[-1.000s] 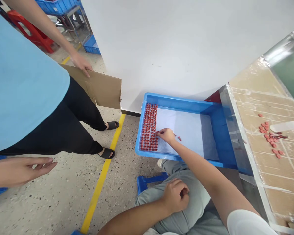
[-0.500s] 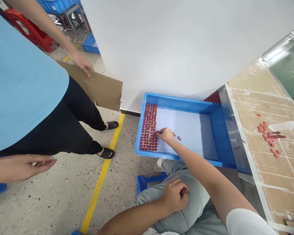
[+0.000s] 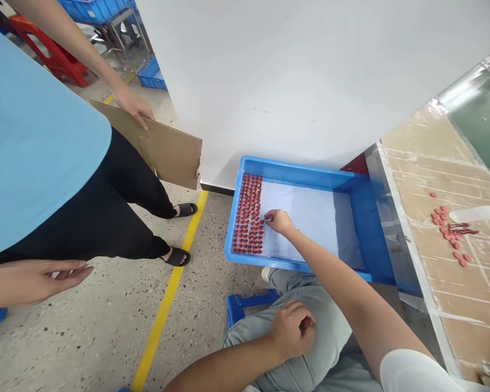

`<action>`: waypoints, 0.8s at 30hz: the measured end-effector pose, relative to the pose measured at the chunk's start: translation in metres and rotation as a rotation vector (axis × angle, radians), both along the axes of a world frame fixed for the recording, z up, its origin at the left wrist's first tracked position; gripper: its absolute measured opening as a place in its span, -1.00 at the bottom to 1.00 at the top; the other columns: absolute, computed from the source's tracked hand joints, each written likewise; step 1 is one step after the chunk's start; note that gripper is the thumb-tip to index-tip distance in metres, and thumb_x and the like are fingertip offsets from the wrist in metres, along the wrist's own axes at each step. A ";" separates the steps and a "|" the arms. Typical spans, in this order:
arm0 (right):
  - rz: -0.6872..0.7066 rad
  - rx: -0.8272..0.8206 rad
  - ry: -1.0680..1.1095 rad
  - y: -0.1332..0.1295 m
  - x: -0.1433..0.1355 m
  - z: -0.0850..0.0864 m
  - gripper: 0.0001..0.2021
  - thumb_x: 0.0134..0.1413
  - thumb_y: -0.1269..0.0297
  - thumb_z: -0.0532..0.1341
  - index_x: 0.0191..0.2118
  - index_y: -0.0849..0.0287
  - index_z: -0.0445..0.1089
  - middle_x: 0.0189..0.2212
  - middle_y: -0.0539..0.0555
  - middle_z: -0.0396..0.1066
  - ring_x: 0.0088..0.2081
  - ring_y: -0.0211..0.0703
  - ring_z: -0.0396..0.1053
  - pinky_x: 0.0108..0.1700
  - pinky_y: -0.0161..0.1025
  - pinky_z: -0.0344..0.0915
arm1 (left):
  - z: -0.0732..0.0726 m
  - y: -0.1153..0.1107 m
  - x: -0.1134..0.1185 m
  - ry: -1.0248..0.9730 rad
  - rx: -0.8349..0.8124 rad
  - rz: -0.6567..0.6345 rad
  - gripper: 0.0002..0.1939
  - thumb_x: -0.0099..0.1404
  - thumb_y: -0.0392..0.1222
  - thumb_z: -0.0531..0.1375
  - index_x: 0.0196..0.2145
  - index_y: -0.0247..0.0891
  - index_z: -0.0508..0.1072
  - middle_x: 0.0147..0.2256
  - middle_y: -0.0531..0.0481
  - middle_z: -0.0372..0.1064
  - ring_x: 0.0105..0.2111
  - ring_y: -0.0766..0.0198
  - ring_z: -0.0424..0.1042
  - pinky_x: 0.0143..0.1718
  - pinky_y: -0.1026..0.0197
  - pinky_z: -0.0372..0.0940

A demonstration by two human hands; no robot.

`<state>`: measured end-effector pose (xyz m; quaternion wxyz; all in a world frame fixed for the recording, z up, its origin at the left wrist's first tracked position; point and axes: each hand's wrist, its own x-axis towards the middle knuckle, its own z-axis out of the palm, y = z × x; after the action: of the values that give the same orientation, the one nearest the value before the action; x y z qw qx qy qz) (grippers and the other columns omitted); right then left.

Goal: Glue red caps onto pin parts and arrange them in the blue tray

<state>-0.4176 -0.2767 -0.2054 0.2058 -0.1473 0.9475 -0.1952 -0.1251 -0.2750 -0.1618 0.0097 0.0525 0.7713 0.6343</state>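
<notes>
Small, dark-red pieces (image 3: 249,212) fill the left end of the blue tray (image 3: 300,172), packed in close, even rows; they look spiky and alike, their finer shape too small to tell. Inside the tray, just beside those rows, is the right hand (image 3: 280,221), its fingers bent close together; whether they grip a piece I cannot tell. On the near side of the tray, the left hand (image 3: 293,328) rests on the thigh (image 3: 330,321), fingers loosely curled.

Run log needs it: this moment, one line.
right hand: over blue tray, by rows of red parts | grip: unclear | left hand: curled on trouser leg
</notes>
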 end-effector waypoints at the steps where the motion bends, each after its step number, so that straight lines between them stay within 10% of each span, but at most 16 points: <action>1: 0.011 0.002 -0.004 0.000 0.001 -0.002 -0.75 -0.08 0.44 0.29 -0.22 0.07 0.55 -0.27 -0.02 0.59 -0.21 -0.21 0.54 -0.17 -0.38 0.38 | 0.000 0.000 0.000 -0.003 -0.007 -0.003 -0.69 -0.05 -0.46 0.06 -0.35 -0.17 0.38 -0.43 0.09 0.39 -0.35 0.25 0.42 -0.27 0.20 0.32; 24: 0.090 -0.058 0.044 0.030 -0.014 0.008 -0.73 0.05 0.44 0.23 -0.12 0.06 0.52 -0.17 -0.07 0.57 -0.19 -0.27 0.51 -0.02 -0.33 0.35 | -0.026 0.014 0.003 0.056 0.026 0.024 -0.67 -0.12 -0.51 0.14 -0.37 -0.19 0.38 -0.45 -0.04 0.39 -0.39 0.12 0.41 -0.32 0.10 0.35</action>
<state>-0.4318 -0.2466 -0.1977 0.1890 -0.1998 0.9383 -0.2098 -0.1219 -0.2613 -0.1873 -0.0200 0.0612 0.7635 0.6426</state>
